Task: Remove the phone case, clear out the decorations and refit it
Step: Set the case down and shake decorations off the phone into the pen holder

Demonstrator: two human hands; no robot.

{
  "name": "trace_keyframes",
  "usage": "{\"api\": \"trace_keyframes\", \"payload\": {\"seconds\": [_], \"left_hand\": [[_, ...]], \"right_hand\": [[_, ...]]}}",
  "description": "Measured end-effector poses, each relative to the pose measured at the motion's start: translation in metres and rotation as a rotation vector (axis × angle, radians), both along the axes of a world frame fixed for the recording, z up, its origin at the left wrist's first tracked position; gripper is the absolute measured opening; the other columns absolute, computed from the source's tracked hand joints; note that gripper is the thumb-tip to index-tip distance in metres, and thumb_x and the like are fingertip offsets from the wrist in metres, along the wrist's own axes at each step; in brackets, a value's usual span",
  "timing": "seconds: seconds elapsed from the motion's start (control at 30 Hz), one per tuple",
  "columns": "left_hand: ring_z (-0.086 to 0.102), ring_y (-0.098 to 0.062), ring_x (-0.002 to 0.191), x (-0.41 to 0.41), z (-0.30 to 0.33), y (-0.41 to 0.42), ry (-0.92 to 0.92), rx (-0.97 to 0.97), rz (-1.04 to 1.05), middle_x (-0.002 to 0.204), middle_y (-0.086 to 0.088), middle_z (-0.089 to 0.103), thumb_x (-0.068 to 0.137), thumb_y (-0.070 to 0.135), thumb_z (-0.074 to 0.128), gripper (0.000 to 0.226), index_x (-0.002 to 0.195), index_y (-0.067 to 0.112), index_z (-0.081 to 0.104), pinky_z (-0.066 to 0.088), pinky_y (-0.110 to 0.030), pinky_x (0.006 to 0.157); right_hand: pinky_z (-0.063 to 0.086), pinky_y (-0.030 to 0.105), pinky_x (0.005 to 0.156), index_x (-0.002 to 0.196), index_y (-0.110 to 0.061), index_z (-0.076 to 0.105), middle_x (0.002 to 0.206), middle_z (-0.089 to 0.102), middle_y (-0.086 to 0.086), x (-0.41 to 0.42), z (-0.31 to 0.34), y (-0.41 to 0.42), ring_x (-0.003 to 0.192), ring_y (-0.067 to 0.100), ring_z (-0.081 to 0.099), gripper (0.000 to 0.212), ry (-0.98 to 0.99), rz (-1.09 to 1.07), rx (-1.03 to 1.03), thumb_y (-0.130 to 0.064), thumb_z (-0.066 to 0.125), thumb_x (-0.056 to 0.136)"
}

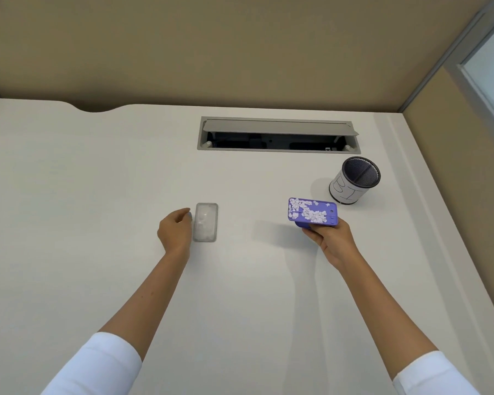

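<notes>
A: What is laid out, biggest first?

B: A white desk (97,195) fills the view, with a cable hatch (277,135) set into it at twelve o'clock. A mesh pen pot (354,181) stands at about two o'clock from the desk's middle. Nothing is seen inside it from here.

A: And the task's own things?

B: A purple phone (313,210), its back strewn with pale petal-like decorations (305,209), is held up off the desk by the right hand (330,238), just at seven o'clock of the pot. The fingers are clenched on the phone's lower edge. A clear case (206,222) lies flat on the desk, well apart from the phone, toward nine o'clock of it.

A: The left hand?

B: The left hand (176,230) is placed at nine o'clock of the case, fingers loosely curled, fingertips at its edge. Whether the case is actually pinched cannot be told.

A: So the step in hand?

B: The case appears to be off already; clearing the decorations is judged to be next. The phone is best tilted over the pot's mouth so the petals slide off together and are not scattered on the desk. A firm edge grip should be kept, and stuck bits brushed off before the case is pressed back on, corner by corner.
</notes>
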State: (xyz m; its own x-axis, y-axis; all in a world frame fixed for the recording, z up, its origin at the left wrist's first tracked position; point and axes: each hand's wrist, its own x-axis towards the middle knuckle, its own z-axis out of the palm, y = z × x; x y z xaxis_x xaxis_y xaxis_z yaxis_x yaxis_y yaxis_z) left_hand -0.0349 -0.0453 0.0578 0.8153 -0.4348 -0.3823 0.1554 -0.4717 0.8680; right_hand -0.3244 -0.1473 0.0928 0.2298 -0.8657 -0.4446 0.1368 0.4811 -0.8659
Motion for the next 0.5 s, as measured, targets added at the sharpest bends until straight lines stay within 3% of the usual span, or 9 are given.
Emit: {"api": "trace_keyframes", "payload": {"seconds": [0.13,0.3,0.4,0.5], "left_hand": [[0.06,-0.014,0.1,-0.02,0.007,-0.011,-0.118,-0.028,-0.069,0.113,-0.001,0.068,0.091,0.012,0.055,0.026,0.114,0.011,0.068,0.043,-0.023,0.089],[0.058,-0.007,0.097,-0.061,0.009,-0.033,-0.272,-0.016,-0.242,0.115,0.007,0.062,0.094,0.018,0.052,0.027,0.117,0.023,0.066,0.044,-0.026,0.091],[0.053,-0.019,0.12,-0.084,0.002,-0.048,-0.414,-0.069,-0.429,0.126,-0.002,0.062,0.094,0.011,0.051,0.032,0.125,0.012,0.061,0.037,-0.024,0.098],[0.038,-0.027,0.137,-0.104,-0.014,-0.062,-0.586,-0.01,-0.626,0.138,-0.008,0.055,0.095,0.013,0.05,0.038,0.133,0.008,0.053,0.033,-0.037,0.107]], "right_hand": [[0.059,0.023,0.07,0.098,-0.013,0.065,0.096,0.071,0.006,-0.016,0.005,-0.006,0.078,0.016,0.073,0.026,-0.008,-0.051,-0.006,0.009,0.056,0.087],[0.058,0.024,0.071,0.101,-0.014,0.065,0.097,0.072,0.004,-0.045,0.015,-0.023,0.083,0.017,0.073,0.026,-0.001,-0.121,-0.053,0.006,0.056,0.088],[0.058,0.023,0.07,0.101,-0.015,0.065,0.089,0.076,-0.003,-0.064,0.026,-0.037,0.082,0.016,0.073,0.027,0.006,-0.153,-0.092,0.006,0.054,0.088],[0.058,0.023,0.071,0.101,-0.016,0.064,0.085,0.076,-0.006,-0.084,0.038,-0.052,0.082,0.013,0.073,0.026,-0.021,-0.188,-0.132,0.003,0.061,0.084]]}}
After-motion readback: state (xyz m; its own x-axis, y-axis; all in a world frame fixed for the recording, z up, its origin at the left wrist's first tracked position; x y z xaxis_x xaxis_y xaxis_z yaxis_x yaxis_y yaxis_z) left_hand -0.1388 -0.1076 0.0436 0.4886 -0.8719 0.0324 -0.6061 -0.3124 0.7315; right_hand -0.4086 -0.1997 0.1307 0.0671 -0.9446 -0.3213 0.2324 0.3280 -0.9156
